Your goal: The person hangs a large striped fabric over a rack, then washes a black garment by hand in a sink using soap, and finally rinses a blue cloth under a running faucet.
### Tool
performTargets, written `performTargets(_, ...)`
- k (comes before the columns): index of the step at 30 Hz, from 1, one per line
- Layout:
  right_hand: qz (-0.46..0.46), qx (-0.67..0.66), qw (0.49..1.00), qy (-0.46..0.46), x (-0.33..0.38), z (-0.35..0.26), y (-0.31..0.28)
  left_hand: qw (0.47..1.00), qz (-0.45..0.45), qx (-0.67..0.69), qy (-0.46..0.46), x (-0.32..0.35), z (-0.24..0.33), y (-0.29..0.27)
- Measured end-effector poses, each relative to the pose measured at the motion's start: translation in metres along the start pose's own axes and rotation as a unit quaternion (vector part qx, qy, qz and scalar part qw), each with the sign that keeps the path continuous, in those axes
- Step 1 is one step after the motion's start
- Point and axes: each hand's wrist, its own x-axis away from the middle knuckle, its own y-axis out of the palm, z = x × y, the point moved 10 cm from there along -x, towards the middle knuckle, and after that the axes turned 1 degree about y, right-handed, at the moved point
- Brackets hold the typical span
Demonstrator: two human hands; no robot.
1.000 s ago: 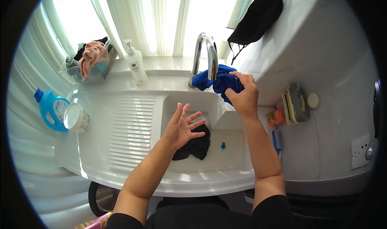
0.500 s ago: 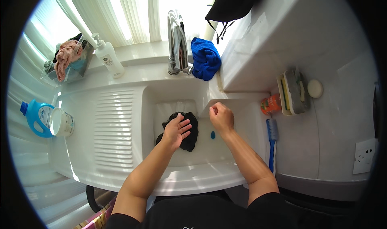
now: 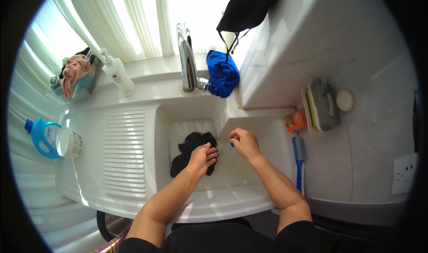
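Observation:
My left hand (image 3: 201,157) presses down on a black cloth (image 3: 191,147) lying in the white sink basin (image 3: 249,173). Just to its right, my right hand (image 3: 244,142) pinches a small blue object (image 3: 232,141), likely the drain plug, above the basin floor. A blue cloth (image 3: 223,73) hangs over the base of the chrome tap (image 3: 187,59) behind the basin.
A ribbed drainboard (image 3: 125,150) lies left of the basin. A blue detergent bottle (image 3: 42,137) and a white cup (image 3: 69,142) stand at far left. A pump bottle (image 3: 117,73) and a wire basket of cloths (image 3: 73,77) sit behind. A brush (image 3: 299,160), sponges (image 3: 321,106) and soap (image 3: 344,100) lie on the right ledge.
My right hand left the blue cloth on the tap and came down into the basin, taking the small blue object. My left hand settled onto the black cloth.

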Motion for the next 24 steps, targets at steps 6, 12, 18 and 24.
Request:
performTargets(6,0.006,0.141,0.989,-0.033,-0.004,-0.044,-0.054,0.999,-0.010,0.014,0.028,0.008,0.014,-0.001)
performTargets(12,-0.001,0.189,0.982,-0.021,0.001,-0.039,-0.045,0.999,0.006,0.015,0.028,0.019,0.008,-0.017)
performTargets(18,0.315,0.132,0.896,-0.284,0.008,-0.105,-0.097,0.999,0.011,0.025,0.044,0.018,0.009,-0.024)
performTargets(24,0.310,0.235,0.858,-0.336,-0.007,-0.091,-0.063,0.996,0.063,0.016,0.061,0.025,0.015,-0.038)
